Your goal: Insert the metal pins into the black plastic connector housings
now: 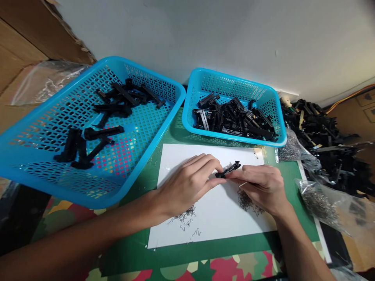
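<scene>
Your left hand (190, 181) and right hand (263, 185) hid one end of the slim black plastic part (233, 168), its finer details too small to read. A thin pale stick (242, 184) sat partly concealed, bent wire pieces (188, 212) lay half covered, and the left blue basket (101, 201) and your forearms (79, 238) ran past the edges.

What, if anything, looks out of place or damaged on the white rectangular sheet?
A few thin, bent metal wires lie scattered apart from the left wire pile. The sheet shows a tan patch at its far-right corner, perhaps torn.
</scene>
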The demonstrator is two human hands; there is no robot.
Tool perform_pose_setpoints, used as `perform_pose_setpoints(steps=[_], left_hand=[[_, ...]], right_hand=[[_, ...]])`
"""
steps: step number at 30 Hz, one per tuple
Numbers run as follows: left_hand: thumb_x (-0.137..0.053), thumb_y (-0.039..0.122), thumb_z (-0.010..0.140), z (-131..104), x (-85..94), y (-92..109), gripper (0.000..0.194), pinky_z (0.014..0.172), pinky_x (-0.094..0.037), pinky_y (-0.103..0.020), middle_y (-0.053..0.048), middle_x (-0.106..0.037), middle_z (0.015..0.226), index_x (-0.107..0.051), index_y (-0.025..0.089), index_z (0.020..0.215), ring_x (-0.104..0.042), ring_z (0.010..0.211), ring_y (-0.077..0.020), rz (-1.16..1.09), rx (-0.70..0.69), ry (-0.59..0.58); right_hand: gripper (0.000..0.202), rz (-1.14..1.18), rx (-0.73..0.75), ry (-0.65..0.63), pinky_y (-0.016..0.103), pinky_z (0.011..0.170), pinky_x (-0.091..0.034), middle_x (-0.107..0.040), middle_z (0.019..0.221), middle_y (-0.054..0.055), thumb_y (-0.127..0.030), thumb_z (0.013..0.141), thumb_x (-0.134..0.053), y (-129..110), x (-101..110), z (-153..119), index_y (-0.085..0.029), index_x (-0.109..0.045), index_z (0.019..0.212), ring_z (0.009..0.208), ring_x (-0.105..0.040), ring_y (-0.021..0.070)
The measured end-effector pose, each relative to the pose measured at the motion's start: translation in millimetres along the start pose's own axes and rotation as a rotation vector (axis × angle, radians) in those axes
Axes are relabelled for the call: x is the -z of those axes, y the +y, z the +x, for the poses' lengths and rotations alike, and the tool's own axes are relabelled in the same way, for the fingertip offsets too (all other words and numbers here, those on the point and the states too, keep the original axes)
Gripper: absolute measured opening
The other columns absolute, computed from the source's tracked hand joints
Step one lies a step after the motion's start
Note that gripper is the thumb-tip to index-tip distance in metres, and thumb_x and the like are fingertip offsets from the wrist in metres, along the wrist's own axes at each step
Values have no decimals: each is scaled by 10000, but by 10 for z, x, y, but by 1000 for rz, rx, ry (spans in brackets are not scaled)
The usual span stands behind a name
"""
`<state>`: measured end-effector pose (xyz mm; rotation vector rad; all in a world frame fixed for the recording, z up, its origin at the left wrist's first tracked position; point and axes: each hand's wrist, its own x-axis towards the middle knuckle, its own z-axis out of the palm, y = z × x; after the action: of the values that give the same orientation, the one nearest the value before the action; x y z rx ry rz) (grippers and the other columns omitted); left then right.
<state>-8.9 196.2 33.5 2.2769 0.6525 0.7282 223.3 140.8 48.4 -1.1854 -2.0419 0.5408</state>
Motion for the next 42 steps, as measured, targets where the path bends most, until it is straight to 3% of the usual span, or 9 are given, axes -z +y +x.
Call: perform_pose_setpoints(steps=[6,13,20,28,35,42], left_hand=[[-625,261,1056,-32,-30,-41,110,856,-543,-369,-70,-706,1026,-625,152,1071,-656,992,-221,10,26,-10],[-595,229,1069,-42,-63,-15,111,826,-565,-351,-75,-714,1006,-647,132,1056,-678,960,-212,72,-40,22],[-580,191,1074,-79,-68,1,112,808,-573,-338,-68,-711,993,-668,122,1072,-688,937,-202,107,-48,-3],[-597,150,1050,-80,-69,-6,102,728,-520,-345,-67,-677,927,-674,115,993,-644,855,-207,148,-74,6],[-567,139,1058,-87,-70,-21,121,738,-513,-349,-72,-674,926,-663,127,984,-634,864,-210,151,-82,-10],[-542,87,1050,-104,-75,-25,135,772,-529,-350,-80,-678,932,-669,119,1016,-647,884,-214,147,-101,-14]], right_hand=[[174,38,-233,-135,219,552,-532,-827,834,31,-150,967,-667,-9,48,15,-211,-830,972,628,-720,137],[189,70,-475,-140,227,429,-359,-757,715,29,-283,965,-683,-126,39,15,-164,-830,959,462,-500,93],[177,82,-462,-99,228,392,-243,-504,508,-50,-268,951,-674,-215,-58,37,-160,-813,931,430,-315,78],[194,150,-520,-26,205,376,-203,-508,501,-43,-230,862,-723,-311,-111,71,-159,-729,681,433,-269,59],[202,202,-564,54,200,395,-212,-424,495,-59,-225,840,-733,-315,-198,57,-157,-716,650,449,-276,61],[211,188,-535,12,203,414,-198,-360,510,-72,-188,846,-703,-321,-188,46,-158,-680,639,465,-251,58]])
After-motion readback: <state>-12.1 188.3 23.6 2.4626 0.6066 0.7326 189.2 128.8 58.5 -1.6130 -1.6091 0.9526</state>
